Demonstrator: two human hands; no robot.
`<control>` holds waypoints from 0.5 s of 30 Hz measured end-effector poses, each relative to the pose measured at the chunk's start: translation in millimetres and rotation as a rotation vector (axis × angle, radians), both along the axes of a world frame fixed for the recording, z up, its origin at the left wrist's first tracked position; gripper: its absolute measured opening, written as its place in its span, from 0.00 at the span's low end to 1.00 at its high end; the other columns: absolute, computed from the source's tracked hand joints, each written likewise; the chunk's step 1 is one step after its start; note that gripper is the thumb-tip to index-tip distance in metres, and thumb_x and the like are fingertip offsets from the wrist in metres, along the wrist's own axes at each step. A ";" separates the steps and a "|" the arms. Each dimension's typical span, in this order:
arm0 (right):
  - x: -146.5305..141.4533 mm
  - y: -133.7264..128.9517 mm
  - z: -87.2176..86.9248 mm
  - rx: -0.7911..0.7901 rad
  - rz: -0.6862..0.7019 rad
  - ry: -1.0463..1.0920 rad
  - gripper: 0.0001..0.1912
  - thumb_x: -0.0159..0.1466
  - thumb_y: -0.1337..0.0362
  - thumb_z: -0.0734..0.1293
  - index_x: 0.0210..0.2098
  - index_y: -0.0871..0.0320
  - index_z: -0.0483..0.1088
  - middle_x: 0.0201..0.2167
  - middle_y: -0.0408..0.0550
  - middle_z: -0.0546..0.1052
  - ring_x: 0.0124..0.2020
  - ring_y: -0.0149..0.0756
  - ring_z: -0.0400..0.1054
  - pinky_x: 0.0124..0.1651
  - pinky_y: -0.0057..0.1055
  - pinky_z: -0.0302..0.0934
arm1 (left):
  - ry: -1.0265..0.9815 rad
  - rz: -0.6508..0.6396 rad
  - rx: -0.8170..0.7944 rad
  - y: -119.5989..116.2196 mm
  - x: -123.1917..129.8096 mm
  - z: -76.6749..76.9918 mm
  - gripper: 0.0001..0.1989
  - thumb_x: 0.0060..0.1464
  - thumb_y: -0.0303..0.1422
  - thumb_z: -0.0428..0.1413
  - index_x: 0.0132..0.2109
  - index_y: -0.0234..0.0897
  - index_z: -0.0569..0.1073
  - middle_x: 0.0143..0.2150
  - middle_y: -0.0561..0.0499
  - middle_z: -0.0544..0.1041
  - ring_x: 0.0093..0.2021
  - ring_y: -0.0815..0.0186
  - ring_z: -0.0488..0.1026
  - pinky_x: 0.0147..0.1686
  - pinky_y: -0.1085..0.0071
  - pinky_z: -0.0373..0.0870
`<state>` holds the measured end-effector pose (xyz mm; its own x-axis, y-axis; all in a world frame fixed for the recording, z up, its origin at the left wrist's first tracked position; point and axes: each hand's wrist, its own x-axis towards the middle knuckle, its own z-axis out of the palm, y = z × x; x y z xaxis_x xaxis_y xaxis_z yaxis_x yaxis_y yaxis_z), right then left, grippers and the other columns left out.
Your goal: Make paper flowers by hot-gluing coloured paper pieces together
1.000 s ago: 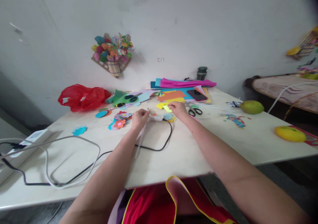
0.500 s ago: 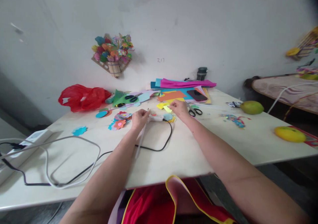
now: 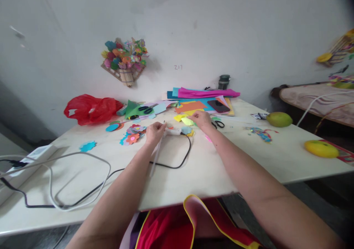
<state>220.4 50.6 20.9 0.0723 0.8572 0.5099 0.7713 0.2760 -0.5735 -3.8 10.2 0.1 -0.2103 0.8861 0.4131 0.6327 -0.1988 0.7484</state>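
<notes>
My left hand [image 3: 155,133] is closed around the body of a white glue gun [image 3: 173,132], whose handle points right. A clear glue stick [image 3: 156,157] runs from the gun toward me, and a black cord leaves the handle. To the right, my right hand [image 3: 201,119] has its fingers pinched together just beside a yellow-green paper piece [image 3: 187,121]. Whether anything small is between those fingertips, I cannot make out. Left of my left hand lies a pile of paper flowers [image 3: 133,137]. Black-handled scissors [image 3: 219,124] lie partly behind my right wrist.
Coloured paper sheets [image 3: 190,106] and a phone [image 3: 218,106] lie at the back. A red plastic bag [image 3: 92,109] sits back left. White cable [image 3: 107,175] loops across the left front near a power strip [image 3: 35,158]. Two mangoes [image 3: 279,119] rest on the right.
My right hand has shifted slightly right, away from the yellow-green paper piece, and more of that piece shows. My left hand stays at the glue gun. The view has shifted slightly.
</notes>
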 end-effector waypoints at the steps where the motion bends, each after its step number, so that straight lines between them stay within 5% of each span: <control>1: 0.4 0.8 -0.3 -0.017 0.022 0.010 0.11 0.54 0.57 0.66 0.25 0.58 0.73 0.24 0.45 0.76 0.27 0.32 0.67 0.29 0.25 0.54 | 0.001 -0.001 0.001 0.0 0.0 -0.1 0.15 0.45 0.44 0.52 0.23 0.36 0.69 0.20 0.50 0.74 0.23 0.67 0.69 0.25 0.73 0.62; 5: 4.0 3.9 -1.0 -0.011 0.096 -0.012 0.12 0.59 0.62 0.61 0.27 0.59 0.74 0.24 0.46 0.76 0.28 0.31 0.67 0.31 0.25 0.55 | 0.008 -0.003 0.001 0.4 -0.5 -0.8 0.15 0.45 0.44 0.52 0.23 0.36 0.70 0.20 0.50 0.74 0.24 0.67 0.70 0.25 0.73 0.62; 9: 6.8 2.7 1.1 -0.045 0.044 -0.045 0.21 0.63 0.56 0.56 0.24 0.60 0.73 0.21 0.47 0.75 0.25 0.32 0.66 0.30 0.27 0.53 | 0.016 -0.005 0.000 0.6 -0.6 -1.0 0.15 0.46 0.43 0.52 0.23 0.36 0.70 0.21 0.51 0.74 0.23 0.67 0.69 0.25 0.73 0.62; 15: 5.2 1.6 -0.3 -0.073 0.035 -0.051 0.13 0.54 0.54 0.66 0.25 0.59 0.73 0.24 0.44 0.76 0.27 0.31 0.65 0.28 0.26 0.51 | 0.019 -0.011 0.008 1.3 -0.9 -1.7 0.14 0.46 0.43 0.52 0.23 0.36 0.70 0.20 0.50 0.74 0.23 0.67 0.69 0.25 0.73 0.61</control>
